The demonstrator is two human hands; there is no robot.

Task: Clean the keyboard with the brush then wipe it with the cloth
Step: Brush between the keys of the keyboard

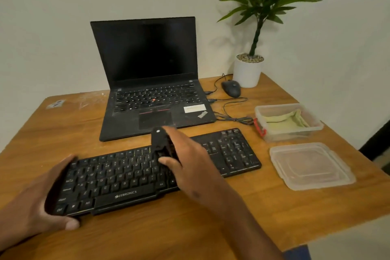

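Note:
A black Zebronics keyboard (118, 177) lies across the wooden table (211, 221) in front of me. My left hand (42, 202) grips its left end, thumb on the front edge. My right hand (190, 162) holds a black brush (161, 143) and presses it down on the upper middle keys; the bristles are hidden by the fingers. A pale yellow-green cloth (289, 120) lies folded inside a clear plastic box (274, 135) at the right.
An open black laptop (152, 74) stands behind the keyboard. A wired mouse (231, 88) and a potted plant (249, 69) sit at the back right, cables (232, 112) trailing. The box's clear lid (310, 167) lies near the right table edge.

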